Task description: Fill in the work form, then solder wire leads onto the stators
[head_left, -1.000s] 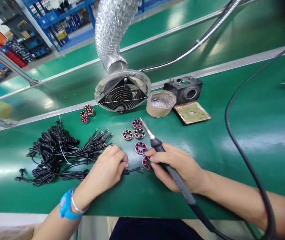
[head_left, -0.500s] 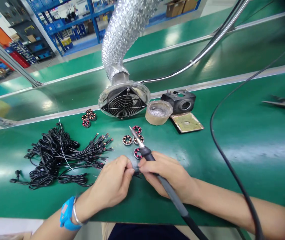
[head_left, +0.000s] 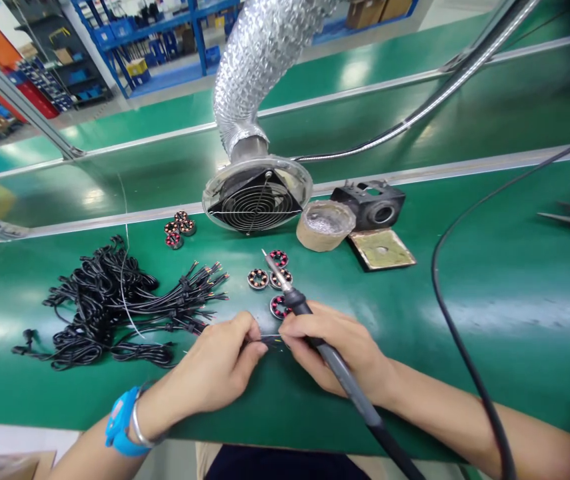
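My right hand [head_left: 337,350] grips a black soldering iron [head_left: 315,330], its metal tip raised and pointing away toward a cluster of small round motor stators [head_left: 272,277] on the green bench. My left hand [head_left: 219,367] pinches the end of a thin black wire [head_left: 269,339] that runs between both hands' fingertips. One stator by my right fingers is mostly hidden. A blue band and a metal bracelet sit on my left wrist.
A heap of black wire leads [head_left: 115,310] lies at left. Three more stators [head_left: 177,230] sit behind it. A fume extractor hood [head_left: 257,193] on a foil duct, a solder pot [head_left: 325,225], a black iron stand [head_left: 372,203] with sponge tray, and the iron's cable [head_left: 457,340] are nearby.
My hands have come together: the left hand moved right until its fingertips meet the right hand's. The stator seen by my right fingers earlier is now mostly covered. The camera view shifted slightly.
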